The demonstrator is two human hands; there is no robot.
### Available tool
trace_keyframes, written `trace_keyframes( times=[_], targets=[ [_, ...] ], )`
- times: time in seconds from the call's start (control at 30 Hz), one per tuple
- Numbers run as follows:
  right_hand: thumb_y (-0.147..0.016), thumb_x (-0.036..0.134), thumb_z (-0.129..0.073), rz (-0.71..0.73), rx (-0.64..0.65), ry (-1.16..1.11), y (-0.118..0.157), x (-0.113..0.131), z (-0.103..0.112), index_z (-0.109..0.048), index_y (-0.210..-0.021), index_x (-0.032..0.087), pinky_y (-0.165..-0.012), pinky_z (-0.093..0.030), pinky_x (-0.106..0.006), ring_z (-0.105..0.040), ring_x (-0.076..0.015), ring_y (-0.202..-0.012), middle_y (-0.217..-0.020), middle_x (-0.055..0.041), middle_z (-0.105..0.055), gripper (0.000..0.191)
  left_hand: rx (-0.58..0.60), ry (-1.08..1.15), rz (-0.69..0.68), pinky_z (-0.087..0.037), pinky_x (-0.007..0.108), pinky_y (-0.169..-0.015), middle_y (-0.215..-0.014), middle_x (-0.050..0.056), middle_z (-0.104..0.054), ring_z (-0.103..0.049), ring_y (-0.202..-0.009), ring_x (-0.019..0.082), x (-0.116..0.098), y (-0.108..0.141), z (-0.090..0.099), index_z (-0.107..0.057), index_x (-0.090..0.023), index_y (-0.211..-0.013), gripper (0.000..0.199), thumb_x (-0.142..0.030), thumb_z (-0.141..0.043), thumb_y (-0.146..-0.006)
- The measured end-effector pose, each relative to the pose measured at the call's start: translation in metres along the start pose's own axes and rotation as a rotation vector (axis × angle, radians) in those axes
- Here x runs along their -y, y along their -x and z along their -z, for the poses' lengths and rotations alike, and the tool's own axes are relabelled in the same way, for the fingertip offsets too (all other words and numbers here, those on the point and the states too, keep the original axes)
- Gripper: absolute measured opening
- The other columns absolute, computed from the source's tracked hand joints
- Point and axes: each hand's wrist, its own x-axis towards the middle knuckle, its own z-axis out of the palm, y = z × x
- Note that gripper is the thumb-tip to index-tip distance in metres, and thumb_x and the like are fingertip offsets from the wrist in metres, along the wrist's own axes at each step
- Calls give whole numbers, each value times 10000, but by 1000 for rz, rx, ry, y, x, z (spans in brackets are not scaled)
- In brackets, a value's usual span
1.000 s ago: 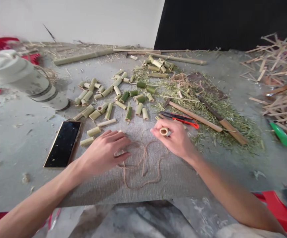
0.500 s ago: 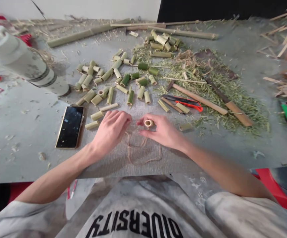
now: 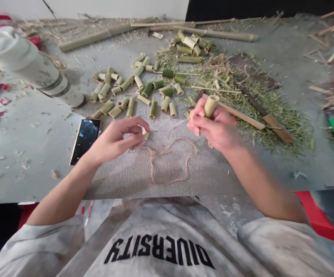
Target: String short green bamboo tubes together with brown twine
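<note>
My right hand point(image 3: 213, 125) is closed around a short bamboo tube point(image 3: 211, 106), tilted up with its hollow end showing. A thin pale strand point(image 3: 177, 125) trails left from its fingertips. My left hand point(image 3: 119, 140) hovers over the table, fingers curved and apart. At its fingertips shows a small pale bamboo piece point(image 3: 146, 134), partly hidden; no firm grip is visible. Between and below both hands, a brown twine point(image 3: 169, 183) lies in a loose loop on the tabletop. Beneath my right hand, the end of another bamboo piece point(image 3: 210, 145) peeks out.
Several cut bamboo pieces point(image 3: 127, 83) are scattered ahead. A phone point(image 3: 84, 140) and a white bottle point(image 3: 34, 69) stand at the left. To the right, a hammer point(image 3: 242, 116) and a wooden-handled blade point(image 3: 278, 128) lie among green shavings point(image 3: 288, 119). Long bamboo poles point(image 3: 97, 38) lie at the back.
My right hand has moved up and right with the bamboo tube, turning it. My left hand has drawn left and its fingers have spread. The twine loop lies more exposed.
</note>
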Motion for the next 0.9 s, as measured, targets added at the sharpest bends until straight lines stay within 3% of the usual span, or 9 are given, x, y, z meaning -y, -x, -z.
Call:
trace_keyframes(
  times=[0.1, 0.2, 0.27, 0.33, 0.4, 0.5, 0.63, 0.8, 0.9],
  targets=[
    [-1042, 289, -779, -24, 109, 118, 7, -6, -15, -506, -861, 260, -615, -446, -300, -556, -115, -614, -709, 66, -589, 329, 54, -214, -84, -628, 389, -970, -1232, 112, -831, -791, -1098, 258, 0, -1, -16, -736, -191, -1283, 323, -431, -685, -1074],
    [-1078, 292, -701, -39, 158, 318, 14, -10, -32, -500, -871, 252, -661, -444, -304, -559, -115, -652, -741, 55, -611, 291, 62, -251, -128, -566, 521, -1217, -1566, 194, -708, -703, -1442, 357, 5, -1, -39, -608, -202, -1514, 575, -570, -690, -1080],
    [-1099, 302, -654, -35, 172, 453, 17, -10, -39, -519, -892, 246, -675, -429, -304, -565, -118, -672, -759, 49, -635, 254, 34, -295, -132, -519, 584, -1268, -1621, 210, -666, -639, -1524, 397, 7, 0, -48, -633, -211, -1466, 578, -581, -754, -1040],
    [-1105, 298, -635, -17, 185, 540, 20, -9, -44, -533, -925, 243, -680, -414, -300, -579, -120, -684, -766, 48, -662, 214, 69, -215, -95, -593, 529, -1167, -1460, 187, -765, -734, -1377, 352, 8, 2, -52, -665, -210, -1366, 450, -511, -761, -1047],
    [-1111, 277, -618, 12, 197, 579, 22, -7, -46, -533, -955, 243, -691, -414, -290, -610, -118, -703, -791, 47, -695, 182, 171, 14, -13, -659, 368, -893, -1153, 119, -838, -811, -1013, 233, 7, 3, -51, -652, -201, -1318, 312, -430, -669, -1107],
    [-1136, 266, -582, 38, 216, 608, 24, -6, -46, -509, -985, 248, -717, -430, -277, -650, -119, -731, -839, 41, -725, 169, 168, 187, 70, -483, 223, -574, -798, 15, -721, -615, -630, 112, 7, 2, -45, -699, -181, -1138, 242, -401, -598, -1138],
    [-1144, 265, -551, 53, 181, 856, 23, -14, -38, -498, -1057, 255, -692, -390, -289, -631, -150, -732, -868, 17, -716, 102, -61, 45, 50, -303, 220, -497, -614, -50, -498, -400, -537, 82, 6, 1, -38, -758, -174, -924, 270, -353, -653, -1096],
    [-1117, 163, -501, 125, 129, 1238, 21, -25, -23, -563, -1134, 228, -666, -331, -312, -613, -187, -776, -918, -40, -705, 92, -271, -81, 15, -274, 243, -495, -582, -51, -504, -370, -520, 85, 3, 7, -35, -816, -181, -907, 205, -284, -698, -1040],
    [-1156, 286, -532, 171, 125, 1315, 23, -24, -23, -595, -1134, 204, -659, -346, -317, -638, -198, -797, -934, -61, -723, 106, -356, -150, 13, -276, 248, -494, -568, -53, -517, -373, -516, 85, 1, 10, -37, -817, -190, -875, 182, -277, -733, -1011]
  ],
)
